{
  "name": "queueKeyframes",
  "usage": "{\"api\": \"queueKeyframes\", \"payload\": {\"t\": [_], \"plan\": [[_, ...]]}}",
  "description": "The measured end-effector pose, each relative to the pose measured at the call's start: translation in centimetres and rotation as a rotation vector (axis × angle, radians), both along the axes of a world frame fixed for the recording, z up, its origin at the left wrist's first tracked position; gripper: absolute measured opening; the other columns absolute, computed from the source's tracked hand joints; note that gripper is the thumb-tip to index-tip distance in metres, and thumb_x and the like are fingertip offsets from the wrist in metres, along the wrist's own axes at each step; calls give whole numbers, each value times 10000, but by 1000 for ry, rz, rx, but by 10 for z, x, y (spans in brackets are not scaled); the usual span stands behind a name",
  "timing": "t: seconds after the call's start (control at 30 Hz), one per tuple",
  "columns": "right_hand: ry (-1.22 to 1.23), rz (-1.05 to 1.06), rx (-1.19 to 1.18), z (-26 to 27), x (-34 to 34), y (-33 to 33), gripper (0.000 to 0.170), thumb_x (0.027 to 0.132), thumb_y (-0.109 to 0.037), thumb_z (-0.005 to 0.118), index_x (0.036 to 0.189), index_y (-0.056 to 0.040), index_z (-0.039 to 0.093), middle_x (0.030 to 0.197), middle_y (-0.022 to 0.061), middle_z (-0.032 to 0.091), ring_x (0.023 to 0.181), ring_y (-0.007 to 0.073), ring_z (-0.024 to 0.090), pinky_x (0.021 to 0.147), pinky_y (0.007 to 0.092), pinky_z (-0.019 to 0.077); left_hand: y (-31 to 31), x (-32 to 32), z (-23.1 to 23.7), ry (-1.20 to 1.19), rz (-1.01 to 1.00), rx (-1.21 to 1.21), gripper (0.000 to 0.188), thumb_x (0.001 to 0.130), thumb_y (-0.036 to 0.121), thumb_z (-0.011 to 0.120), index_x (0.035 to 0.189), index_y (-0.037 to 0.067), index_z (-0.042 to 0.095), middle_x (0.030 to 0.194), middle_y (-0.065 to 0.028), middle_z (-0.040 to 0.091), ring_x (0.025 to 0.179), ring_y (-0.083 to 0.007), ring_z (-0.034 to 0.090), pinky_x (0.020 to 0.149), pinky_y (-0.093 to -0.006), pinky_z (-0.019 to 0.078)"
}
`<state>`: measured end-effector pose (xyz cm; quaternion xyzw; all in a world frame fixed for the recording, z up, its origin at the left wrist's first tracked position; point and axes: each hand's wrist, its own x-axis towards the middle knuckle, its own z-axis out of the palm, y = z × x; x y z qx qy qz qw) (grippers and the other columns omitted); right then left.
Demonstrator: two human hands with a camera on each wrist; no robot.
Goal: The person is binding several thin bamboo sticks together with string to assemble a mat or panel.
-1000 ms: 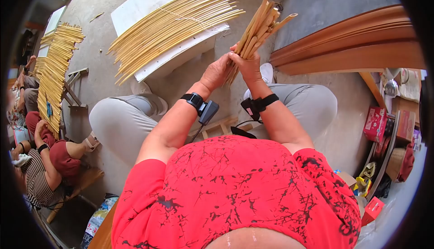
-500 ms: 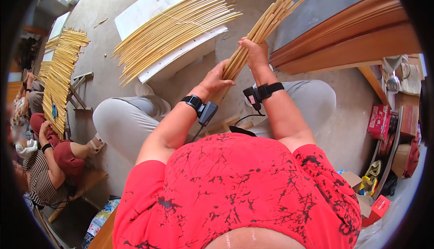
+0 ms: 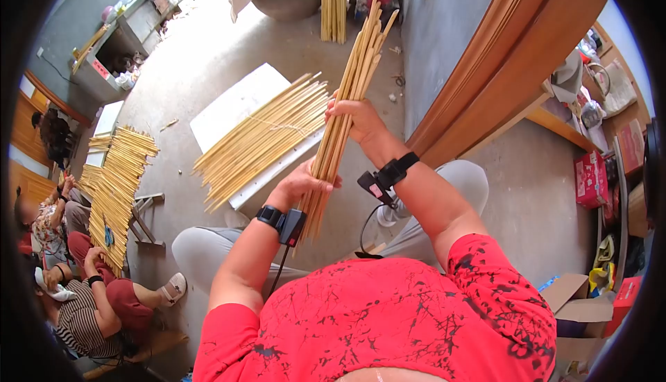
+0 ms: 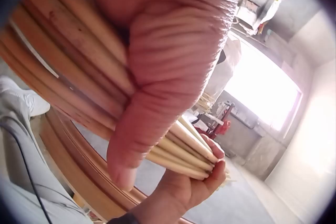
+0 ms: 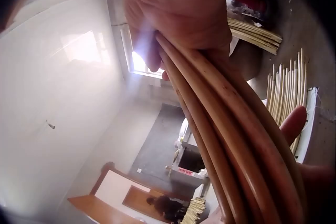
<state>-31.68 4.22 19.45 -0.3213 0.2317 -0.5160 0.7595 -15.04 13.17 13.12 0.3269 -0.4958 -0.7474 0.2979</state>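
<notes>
A bundle of long tan stalks [image 3: 362, 63] stands slanted in front of the red shirt, its upper ends fanned a little. My left hand [image 3: 303, 181] grips the lower part. Higher up, my right hand [image 3: 357, 118] is wrapped round the same bundle. In the left wrist view the left thumb [image 4: 163, 71] lies across the stalks, with the right hand [image 4: 184, 190] gripping farther along. The right wrist view shows stalks [image 5: 226, 103] running down from the right palm, and the left thumb beside them. Behind the bundle, more stalks [image 3: 260, 136] lie side by side with a string across them.
Those stalks rest on a white board [image 3: 232, 108]. At left, people sit by another row of stalks [image 3: 121, 188]. A brown wooden panel [image 3: 499, 56] rises at right, beside shelves with a pink box [image 3: 590, 179]. More stalks [image 3: 334, 7] stand at the back.
The hands, first close together, have moved apart along the bundle, the right one farther up. The bundle has swung left and more upright. The head view has tilted up, showing more of the room.
</notes>
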Motion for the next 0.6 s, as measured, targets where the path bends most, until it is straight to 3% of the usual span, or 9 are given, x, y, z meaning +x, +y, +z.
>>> {"api": "queueKeyframes", "payload": {"t": [0.03,0.1,0.13,0.23,0.3,0.33,0.5,0.6], "plan": [[-21,31,-5,3,3,2,298,619,61,590,897,-7,508,716,94,565,627,230,588,606,335,503,5,2,6,86,-16,126,833,576,111,778,1273,47,327,924,-110,595,860,-202,580,781,-321,457],[-62,91,-14,8,8,5,272,600,58,589,854,-6,515,698,87,558,603,226,578,581,331,495,11,4,20,144,-42,151,748,589,61,767,1228,36,380,920,-137,617,871,-242,608,784,-330,481],[-80,166,-15,4,7,3,321,643,63,566,942,-33,499,746,92,563,655,235,591,643,343,508,15,4,21,185,-83,187,773,593,61,760,1251,25,357,929,-141,616,882,-241,606,787,-329,479],[-142,249,-37,12,11,4,334,647,55,565,960,-38,493,759,82,562,674,227,593,655,338,507,20,1,32,232,-89,222,735,602,44,730,1239,-7,365,867,-137,620,811,-221,615,748,-319,484],[-131,239,-36,20,12,4,335,656,46,565,973,-38,494,775,83,566,682,224,594,667,336,507,22,-1,42,127,-55,218,659,600,47,722,1183,-10,420,768,-117,609,692,-191,604,669,-299,485],[-119,221,-31,24,13,2,337,666,37,565,986,-39,494,791,84,570,689,221,595,678,335,508,26,-6,46,58,53,171,534,597,35,686,1086,-14,476,691,-100,581,594,-167,573,585,-283,473],[-121,186,3,37,18,-7,319,737,-38,608,1033,-29,490,843,89,585,752,203,606,742,345,512,18,-7,54,-21,246,115,446,582,22,631,1005,3,493,668,-96,576,539,-181,557,508,-283,445],[-145,45,-53,18,26,-15,294,756,-84,641,1009,-21,506,860,92,591,789,207,612,756,345,512,1,-6,51,-104,344,42,370,590,6,611,940,12,491,640,-80,548,515,-174,537,476,-280,428]]}}
